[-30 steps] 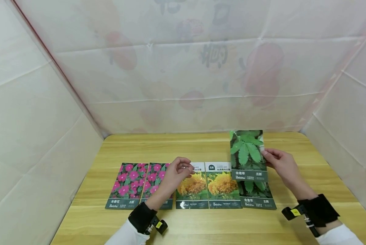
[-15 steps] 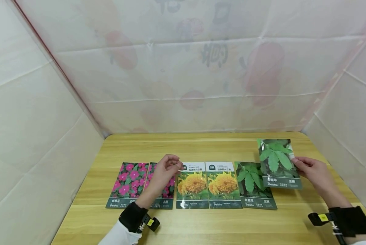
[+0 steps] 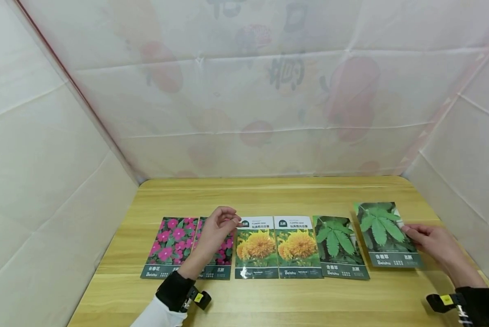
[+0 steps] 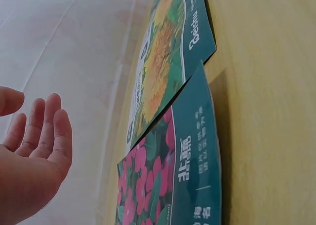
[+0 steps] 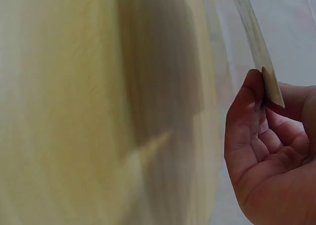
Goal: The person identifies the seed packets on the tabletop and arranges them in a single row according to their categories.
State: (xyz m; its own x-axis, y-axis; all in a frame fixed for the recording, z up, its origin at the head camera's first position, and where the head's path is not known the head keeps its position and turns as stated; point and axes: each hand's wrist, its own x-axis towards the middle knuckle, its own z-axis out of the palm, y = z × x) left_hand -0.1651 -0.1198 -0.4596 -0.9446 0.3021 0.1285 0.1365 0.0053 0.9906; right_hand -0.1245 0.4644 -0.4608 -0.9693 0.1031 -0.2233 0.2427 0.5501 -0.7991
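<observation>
My right hand [image 3: 434, 243] pinches the right edge of a seed packet [image 3: 387, 234] with a green leaf picture, between thumb and fingers. In the right wrist view this packet [image 5: 254, 32] shows edge-on, above the table and its shadow. Just left of it lies a matching green-leaf packet [image 3: 338, 245]. My left hand [image 3: 213, 234], fingers loosely bent and holding nothing, hovers over the second pink-flower packet [image 3: 224, 254] and partly covers it. The left wrist view shows the hand [image 4: 39, 146] apart from the packets.
Another pink-flower packet [image 3: 172, 243] lies at the left end of the row. Two yellow sunflower packets [image 3: 256, 247] lie side by side in the middle. The wooden table [image 3: 269, 299] is enclosed by pale cloth walls [image 3: 211, 104] at the back and sides.
My right hand has carried its green-leaf packet rightward and down, from over the matching packet to the right of it. My left hand has drawn back slightly leftward, uncovering the first sunflower packet.
</observation>
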